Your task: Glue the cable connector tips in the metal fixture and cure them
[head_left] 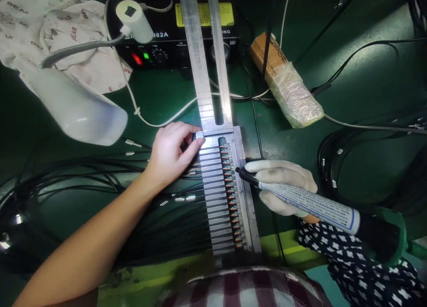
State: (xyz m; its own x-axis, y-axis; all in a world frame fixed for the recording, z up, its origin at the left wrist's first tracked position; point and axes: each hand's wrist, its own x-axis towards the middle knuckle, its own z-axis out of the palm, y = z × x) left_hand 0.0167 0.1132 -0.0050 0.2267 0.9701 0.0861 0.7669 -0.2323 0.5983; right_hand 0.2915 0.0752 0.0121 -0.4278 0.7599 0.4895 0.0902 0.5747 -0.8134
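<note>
My left hand (173, 151) is bare, with thumb and forefinger closed on the upper left corner of a slotted metal fixture (216, 196). A row of small connector boards (230, 179) sits along this fixture, each with a black cable running out to the left. My right hand (283, 182), in a white glove, is closed around a glue syringe (310, 207) with a printed label. The syringe lies tilted, its black tip pointing left at the boards near the middle of the row. Whether the tip touches a board I cannot tell.
Behind the fixture stands a black dispenser controller (150, 49) under two long metal bars (200, 53). A white lamp (80, 107) and a printed cloth (73, 31) are at left. A plastic-wrapped cardboard block (290, 89) lies right. Cable bundles (66, 173) spread left.
</note>
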